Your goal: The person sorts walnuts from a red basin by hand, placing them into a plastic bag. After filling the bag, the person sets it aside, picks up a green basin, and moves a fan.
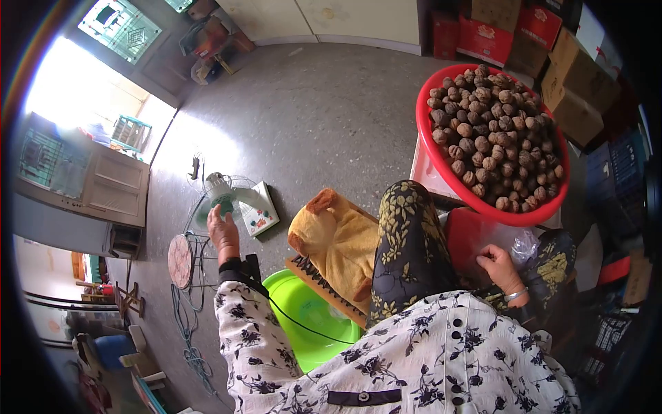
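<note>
My left hand point(223, 235) reaches forward to the fan-like device point(219, 193), its fingertips at the green middle part; whether they grip it is hard to tell. Beside that stands a white board with a printed pattern point(259, 212). My right hand point(499, 269) is low by my right knee, fingers curled over a clear plastic bag point(472, 238); what is between the fingers is too small to make out. A big red basin point(425, 131) full of walnuts point(493, 138) stands ahead on the right. A yellow cushion point(331, 241) lies beside my left knee.
A bright green basin point(303, 324) sits left of my lap. A round pink-topped stool point(181, 261) and coiled cable point(189, 345) are on the floor at left. Cardboard boxes point(572, 83) and red boxes point(485, 40) are stacked at the back right.
</note>
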Tool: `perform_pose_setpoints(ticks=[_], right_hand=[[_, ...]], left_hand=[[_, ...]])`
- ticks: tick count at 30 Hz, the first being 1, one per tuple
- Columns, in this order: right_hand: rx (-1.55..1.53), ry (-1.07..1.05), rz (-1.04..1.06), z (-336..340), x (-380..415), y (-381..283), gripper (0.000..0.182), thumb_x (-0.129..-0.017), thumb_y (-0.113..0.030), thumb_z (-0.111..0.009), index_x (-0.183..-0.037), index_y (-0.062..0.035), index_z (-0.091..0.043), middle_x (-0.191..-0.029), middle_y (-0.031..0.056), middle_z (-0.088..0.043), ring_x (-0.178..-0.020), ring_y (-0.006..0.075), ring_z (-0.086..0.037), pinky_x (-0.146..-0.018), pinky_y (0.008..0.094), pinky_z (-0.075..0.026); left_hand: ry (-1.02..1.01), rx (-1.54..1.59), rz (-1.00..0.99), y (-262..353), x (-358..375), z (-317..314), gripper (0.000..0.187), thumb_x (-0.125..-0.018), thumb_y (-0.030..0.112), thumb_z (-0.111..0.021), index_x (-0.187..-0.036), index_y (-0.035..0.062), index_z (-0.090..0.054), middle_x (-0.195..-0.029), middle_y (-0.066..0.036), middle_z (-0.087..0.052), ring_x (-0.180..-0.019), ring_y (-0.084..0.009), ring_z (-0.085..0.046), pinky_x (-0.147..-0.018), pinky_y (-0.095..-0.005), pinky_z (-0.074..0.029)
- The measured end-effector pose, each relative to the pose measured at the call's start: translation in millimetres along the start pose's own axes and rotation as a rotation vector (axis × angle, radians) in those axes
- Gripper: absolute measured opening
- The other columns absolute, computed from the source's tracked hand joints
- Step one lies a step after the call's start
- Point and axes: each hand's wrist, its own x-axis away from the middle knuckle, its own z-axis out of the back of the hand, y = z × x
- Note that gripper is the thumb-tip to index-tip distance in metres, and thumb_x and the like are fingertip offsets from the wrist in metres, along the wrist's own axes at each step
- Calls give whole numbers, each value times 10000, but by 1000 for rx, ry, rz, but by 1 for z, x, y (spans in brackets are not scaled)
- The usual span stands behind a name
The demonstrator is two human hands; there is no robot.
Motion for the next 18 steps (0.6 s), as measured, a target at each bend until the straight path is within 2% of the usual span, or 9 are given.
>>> perform_pose_setpoints(ticks=[2, 5, 7, 10, 11, 12, 14, 15, 18], right_hand=[[45, 5, -16, -2, -1, -4, 109, -885, -81, -693, -936, 12, -670, -823, 40, -686, -739, 123, -625, -684, 281, -500], [135, 3, -43, -1, -1, -12, 118, -877, -89, -697, -924, 18, -675, -825, 66, -702, -762, 137, -631, -713, 305, -511], [181, -4, -50, -3, -6, -11, 123, -875, -93, -697, -921, 19, -675, -826, 80, -709, -767, 142, -632, -723, 315, -515], [123, -2, -66, -5, -10, -6, 135, -875, -101, -696, -931, 21, -677, -839, 100, -716, -774, 164, -641, -737, 328, -518], [112, 8, -98, -7, -8, -8, 139, -874, -103, -697, -933, 22, -677, -841, 107, -717, -782, 168, -646, -746, 330, -518], [103, 22, -118, -8, -11, -5, 143, -874, -105, -698, -936, 23, -677, -843, 114, -717, -790, 171, -651, -755, 331, -518], [126, 13, -146, -7, -13, -6, 140, -874, -102, -695, -936, 22, -680, -844, 113, -718, -796, 173, -652, -764, 331, -518], [149, 4, -169, -7, -14, -6, 137, -874, -100, -693, -936, 21, -682, -846, 112, -719, -803, 174, -653, -774, 331, -517], [175, -1, -206, -9, -15, -10, 125, -873, -93, -689, -932, 17, -689, -849, 108, -721, -808, 176, -656, -782, 331, -518]], left_hand=[[-32, -144, 79, -4, -20, -4, 445, -891, 200, -710, -1317, 137, -597, -1348, -143, -614, -1301, -324, -541, -1074, -435, -441], [-83, -157, 141, -18, -44, -10, 425, -897, 213, -701, -1310, 158, -613, -1360, -123, -607, -1316, -316, -524, -1072, -468, -436], [-194, -106, 259, -36, -59, -23, 381, -892, 200, -702, -1268, 171, -645, -1363, -100, -605, -1320, -307, -517, -1061, -478, -439], [-190, -261, 229, -10, -66, -18, 336, -886, 186, -704, -1220, 161, -671, -1328, -87, -622, -1288, -307, -539, -1039, -468, -455], [-219, -272, 159, -13, -73, -17, 303, -894, 187, -686, -1196, 171, -686, -1413, -86, -581, -1362, -311, -485, -1084, -488, -421], [-223, -272, 157, -12, -76, -21, 303, -894, 187, -686, -1196, 171, -686, -1413, -86, -581, -1362, -311, -485, -1084, -488, -421], [-335, -472, 70, -1, -86, -18, 292, -906, 187, -657, -1194, 193, -705, -1530, -90, -488, -1461, -314, -378, -1144, -544, -343], [-438, -500, 85, 6, -91, -15, 330, -916, 175, -600, -1221, 226, -714, -1619, -76, -372, -1527, -308, -261, -1182, -585, -264], [-592, -608, 57, 4, -106, -19, 386, -907, 149, -557, -1249, 239, -712, -1636, -60, -341, -1537, -302, -235, -1185, -595, -255]])
